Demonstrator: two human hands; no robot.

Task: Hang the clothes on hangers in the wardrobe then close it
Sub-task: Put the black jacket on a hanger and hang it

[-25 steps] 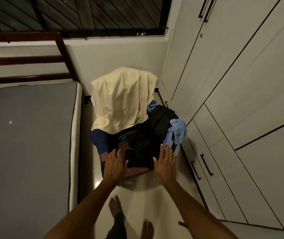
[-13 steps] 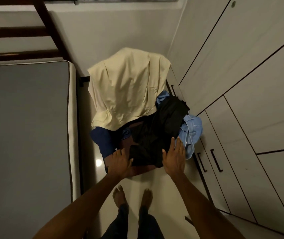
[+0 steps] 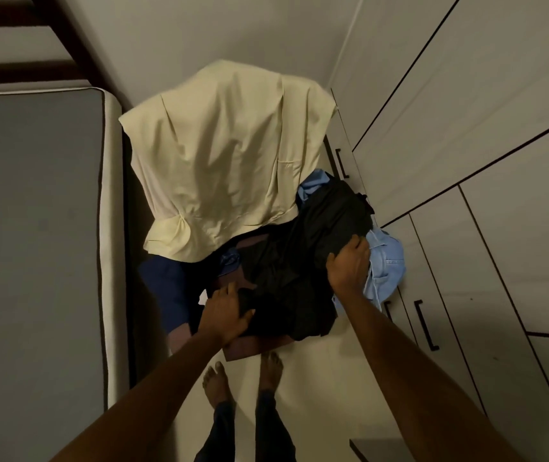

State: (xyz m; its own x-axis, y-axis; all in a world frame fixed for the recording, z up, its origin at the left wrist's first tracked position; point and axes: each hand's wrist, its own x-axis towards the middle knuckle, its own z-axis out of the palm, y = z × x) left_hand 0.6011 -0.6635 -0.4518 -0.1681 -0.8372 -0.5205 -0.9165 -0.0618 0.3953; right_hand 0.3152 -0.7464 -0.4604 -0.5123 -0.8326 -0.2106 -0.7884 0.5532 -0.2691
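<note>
Reaching into the heap on the chair, the right hand (image 3: 349, 265) curls its fingers into the far edge of the black garment (image 3: 299, 278) and grips it; the left hand (image 3: 228, 315) lies on the near edge, fingers fairly straight, thumb against the cloth, more pressing than gripping. A light blue denim piece (image 3: 386, 268) hangs just right of the right hand, touching the black cloth; a navy item (image 3: 166, 288) sits left of the left hand; a cream shirt (image 3: 226, 161) drapes the chair back beyond both. Risk, as I judge it: lifting the black garment may drag the denim off the seat edge to the floor, since they overlap. The wardrobe (image 3: 466, 128), right of the right hand, is closed. No hangers visible. Chair mostly buried; fingertips of the right hand hidden in dark folds; garment type unclear.
</note>
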